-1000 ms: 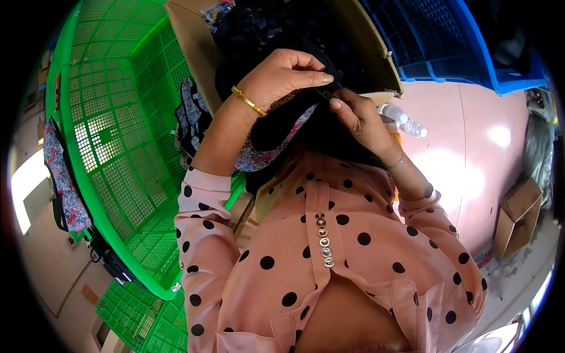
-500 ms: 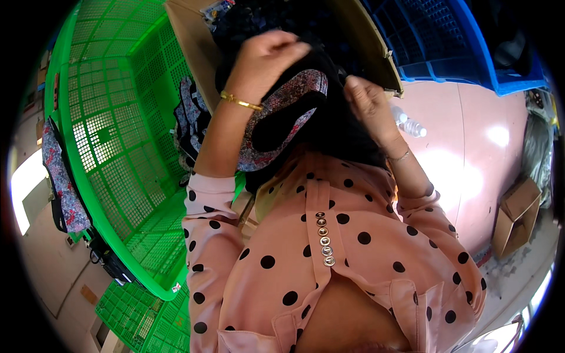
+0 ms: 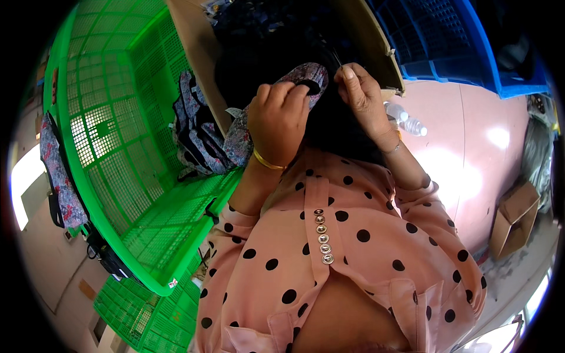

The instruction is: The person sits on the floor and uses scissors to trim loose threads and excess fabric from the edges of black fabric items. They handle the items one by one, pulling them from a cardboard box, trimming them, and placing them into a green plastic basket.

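My left hand point(image 3: 278, 120) is closed, fingers curled over a floral fabric piece point(image 3: 238, 144) with black parts, which lies across dark cloth in my lap. The far rounded end of the piece shows beyond my knuckles. Close by on the right, my right hand point(image 3: 362, 97) is pinched, thumb against forefinger. Something thin and dark sticks up from its fingertips, too fine to name. In front of both hands is an open cardboard box point(image 3: 197, 47) holding a dark mass of items that I cannot make out singly.
A large green plastic crate point(image 3: 141, 200) stands at the left with more floral pieces point(image 3: 200, 132) in it; another floral strip point(image 3: 62, 176) hangs over its outer rim. A blue crate point(image 3: 494, 65) is at the far right. Clear plastic bottles point(image 3: 412, 125) and a small carton point(image 3: 515, 220) are on the floor.
My left hand has come down from above the box onto the floral piece, which has shifted and is now partly covered. The right hand has moved slightly up and left.
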A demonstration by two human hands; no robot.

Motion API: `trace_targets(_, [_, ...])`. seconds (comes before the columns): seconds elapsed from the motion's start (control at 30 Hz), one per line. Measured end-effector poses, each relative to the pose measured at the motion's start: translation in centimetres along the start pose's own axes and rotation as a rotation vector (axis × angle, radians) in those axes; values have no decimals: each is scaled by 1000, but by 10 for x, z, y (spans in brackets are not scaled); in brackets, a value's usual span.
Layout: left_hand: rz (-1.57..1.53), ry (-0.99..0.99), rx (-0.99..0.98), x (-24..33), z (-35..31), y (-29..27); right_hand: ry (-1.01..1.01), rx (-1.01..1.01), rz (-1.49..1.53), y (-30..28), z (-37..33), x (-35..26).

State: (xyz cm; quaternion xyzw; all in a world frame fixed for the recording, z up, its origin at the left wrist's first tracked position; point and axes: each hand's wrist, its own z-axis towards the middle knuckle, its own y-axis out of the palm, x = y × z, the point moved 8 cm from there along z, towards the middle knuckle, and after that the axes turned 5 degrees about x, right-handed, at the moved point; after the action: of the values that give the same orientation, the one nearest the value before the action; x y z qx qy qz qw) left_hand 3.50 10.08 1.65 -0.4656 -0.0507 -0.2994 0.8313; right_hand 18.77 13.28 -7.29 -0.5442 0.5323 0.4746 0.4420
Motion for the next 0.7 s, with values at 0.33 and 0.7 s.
trace_targets(0.33, [-1039,-945,-336,-38,-13,10,-616,-128,-809,11,-30,-73])
trace_targets(0.7, [-1308,-1022,-386,-26,-24,10,-743,-131,-973,17,-37,-102])
